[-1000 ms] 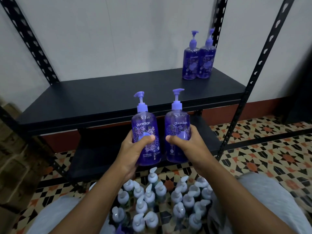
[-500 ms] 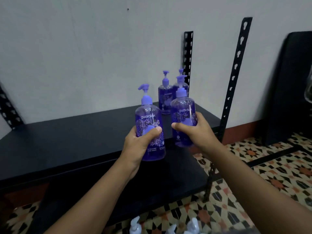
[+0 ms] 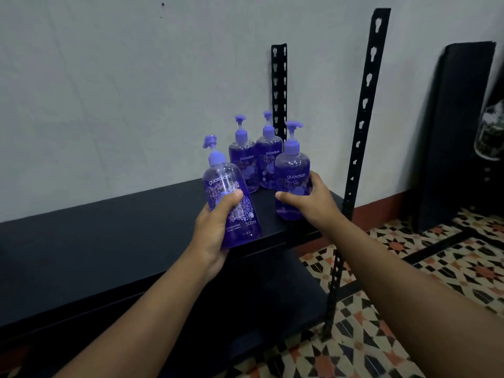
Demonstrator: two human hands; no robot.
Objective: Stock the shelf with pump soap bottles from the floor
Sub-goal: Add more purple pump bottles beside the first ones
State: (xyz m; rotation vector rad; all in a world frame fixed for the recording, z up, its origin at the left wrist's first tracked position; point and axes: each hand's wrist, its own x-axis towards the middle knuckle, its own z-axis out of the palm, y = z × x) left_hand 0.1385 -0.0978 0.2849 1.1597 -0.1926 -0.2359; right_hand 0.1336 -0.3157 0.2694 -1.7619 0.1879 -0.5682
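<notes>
Left hand (image 3: 215, 230): fingers curled round tilted purple transparent pump bottle (image 3: 223, 181). Right hand (image 3: 311, 200): fingers wrapped round upright matching bottle (image 3: 293, 170). Rear bottle pair (image 3: 244, 165) stands just beyond fingertips.

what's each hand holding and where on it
Left hand grips one soap bottle round its middle; right hand grips a second soap bottle round its lower body.

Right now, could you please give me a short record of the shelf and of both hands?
left grip: holds tilted bottle at the front edge of the shelf
right grip: holds upright bottle over shelf
stocked: rear-left bottle, rear-right bottle, side by side, back right
held bottles set down: cannot tell
</notes>
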